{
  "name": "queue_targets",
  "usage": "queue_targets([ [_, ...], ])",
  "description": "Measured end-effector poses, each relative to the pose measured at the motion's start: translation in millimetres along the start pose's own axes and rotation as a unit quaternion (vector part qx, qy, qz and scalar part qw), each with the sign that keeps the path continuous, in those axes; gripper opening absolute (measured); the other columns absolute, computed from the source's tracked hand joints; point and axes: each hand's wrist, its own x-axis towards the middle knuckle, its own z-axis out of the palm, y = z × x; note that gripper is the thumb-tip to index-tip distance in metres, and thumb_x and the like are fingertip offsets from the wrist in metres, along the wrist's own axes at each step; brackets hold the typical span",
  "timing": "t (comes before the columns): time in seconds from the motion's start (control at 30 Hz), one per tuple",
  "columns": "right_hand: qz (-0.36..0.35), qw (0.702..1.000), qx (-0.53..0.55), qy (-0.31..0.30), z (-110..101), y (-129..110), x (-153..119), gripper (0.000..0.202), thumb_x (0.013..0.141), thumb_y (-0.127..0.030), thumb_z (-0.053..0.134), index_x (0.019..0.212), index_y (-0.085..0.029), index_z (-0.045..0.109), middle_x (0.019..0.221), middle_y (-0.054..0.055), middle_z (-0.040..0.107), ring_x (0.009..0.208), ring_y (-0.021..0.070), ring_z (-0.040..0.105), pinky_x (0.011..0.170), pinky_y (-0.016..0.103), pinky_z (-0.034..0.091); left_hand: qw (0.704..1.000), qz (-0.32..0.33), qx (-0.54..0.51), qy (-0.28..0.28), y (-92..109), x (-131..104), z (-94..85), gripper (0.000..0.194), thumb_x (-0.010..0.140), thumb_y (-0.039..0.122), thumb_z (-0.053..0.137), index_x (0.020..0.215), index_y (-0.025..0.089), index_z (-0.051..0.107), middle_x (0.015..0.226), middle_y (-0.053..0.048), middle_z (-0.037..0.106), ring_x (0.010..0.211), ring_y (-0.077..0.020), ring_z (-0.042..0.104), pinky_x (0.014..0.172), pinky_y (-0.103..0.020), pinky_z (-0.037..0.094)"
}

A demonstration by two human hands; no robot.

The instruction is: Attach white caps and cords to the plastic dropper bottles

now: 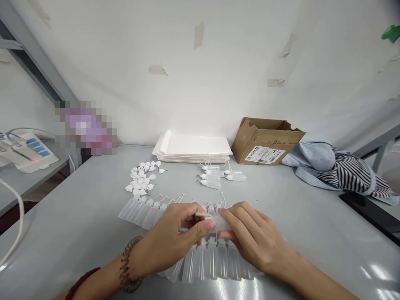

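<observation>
My left hand [175,235] and my right hand [254,235] meet over the table's front middle, both closed around one small translucent plastic squeeze bottle [221,223]. The right fingers grip its body, while my left thumb and fingers pinch its white cap end. Parts of the bottle are hidden by the fingers. Beneath and in front of the hands lies a row of similar bottles [212,262], side by side. Another row of bottles [139,212] extends left behind my left hand. Several white needle-tip caps [142,179] are piled farther back on the left.
Several capped bottles [211,181] lie beyond my hands. A stack of white padded envelopes [196,146] and an open cardboard box [265,139] stand against the wall. On the right are bundled fabric [340,166] and a black phone [371,212]. A white cable [20,216] hangs at left.
</observation>
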Motion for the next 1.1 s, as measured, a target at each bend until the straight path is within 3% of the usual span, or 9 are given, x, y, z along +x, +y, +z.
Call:
queue_targets([
  [0.13, -0.020, 1.000, -0.021, -0.004, -0.8, -1.6, 2.9, 0.023, 0.093, -0.023, 0.046, 0.103, -0.003, 0.053, 0.067, 0.009, 0.060, 0.062, 0.0195, 0.052, 0.051, 0.030, 0.042, 0.997, -0.040, -0.026, -0.062, -0.2, -1.1, -2.4, 0.038, 0.089, 0.045, 0.044, 0.066, 0.017, 0.054, 0.055, 0.002, 0.058, 0.051, -0.0105, 0.048, 0.052, -0.022, 0.039],
  [0.3, 0.086, 0.986, 0.139, -0.019, 1.5, -3.6, 3.0, 0.025, 0.096, -0.028, 0.040, 0.099, -0.009, 0.054, 0.071, 0.008, 0.060, 0.061, 0.0155, 0.051, 0.052, 0.026, 0.045, 0.999, 0.042, 0.029, 0.007, -3.8, -0.2, 3.0, 0.045, 0.092, 0.038, 0.042, 0.053, 0.016, 0.049, 0.052, 0.001, 0.053, 0.052, -0.0097, 0.049, 0.055, -0.022, 0.038],
  [0.5, 0.235, 0.894, 0.353, -0.142, -9.4, 0.6, 8.3, 0.026, 0.096, -0.030, 0.039, 0.090, -0.016, 0.060, 0.070, 0.001, 0.061, 0.063, 0.0115, 0.056, 0.060, 0.023, 0.046, 0.973, 0.162, 0.148, 0.074, -5.3, -0.5, 7.7, 0.040, 0.093, 0.030, 0.044, 0.056, 0.016, 0.051, 0.052, 0.001, 0.050, 0.051, -0.0097, 0.046, 0.053, -0.023, 0.035],
  [0.6, 0.261, 0.864, 0.394, -0.176, -12.2, 4.1, 9.8, 0.028, 0.096, -0.032, 0.040, 0.088, -0.018, 0.063, 0.074, 0.000, 0.063, 0.065, 0.0109, 0.058, 0.061, 0.022, 0.046, 0.964, 0.193, 0.164, 0.078, -6.1, -0.5, 6.8, 0.033, 0.092, 0.029, 0.047, 0.064, 0.015, 0.058, 0.056, 0.001, 0.053, 0.053, -0.0101, 0.046, 0.052, -0.022, 0.035],
  [0.77, 0.247, 0.893, 0.347, -0.147, -7.4, 16.6, 7.1, 0.026, 0.095, -0.033, 0.042, 0.095, -0.017, 0.063, 0.079, 0.003, 0.066, 0.067, 0.0128, 0.059, 0.063, 0.024, 0.047, 0.964, 0.190, 0.155, 0.102, -11.8, 5.5, 1.0, 0.020, 0.090, 0.029, 0.053, 0.082, 0.016, 0.066, 0.066, -0.001, 0.061, 0.060, -0.0112, 0.053, 0.057, -0.022, 0.042],
  [0.97, 0.311, 0.912, 0.227, -0.141, 4.5, 53.0, -4.8, 0.026, 0.089, -0.041, 0.052, 0.098, -0.018, 0.058, 0.079, 0.003, 0.067, 0.059, 0.0136, 0.056, 0.056, 0.026, 0.045, 0.949, 0.097, 0.185, 0.236, -21.8, 14.7, -25.0, 0.027, 0.087, 0.038, 0.054, 0.100, 0.018, 0.066, 0.093, -0.006, 0.070, 0.077, -0.0168, 0.063, 0.062, -0.025, 0.050],
  [1.1, 0.355, 0.900, 0.205, -0.145, 16.2, 75.2, -14.2, 0.026, 0.089, -0.044, 0.049, 0.093, -0.019, 0.056, 0.076, 0.002, 0.066, 0.056, 0.0134, 0.054, 0.056, 0.027, 0.045, 0.932, 0.032, 0.205, 0.298, -31.3, 19.8, -48.7, 0.034, 0.085, 0.043, 0.052, 0.103, 0.018, 0.066, 0.097, -0.006, 0.071, 0.083, -0.0199, 0.064, 0.061, -0.026, 0.050],
])
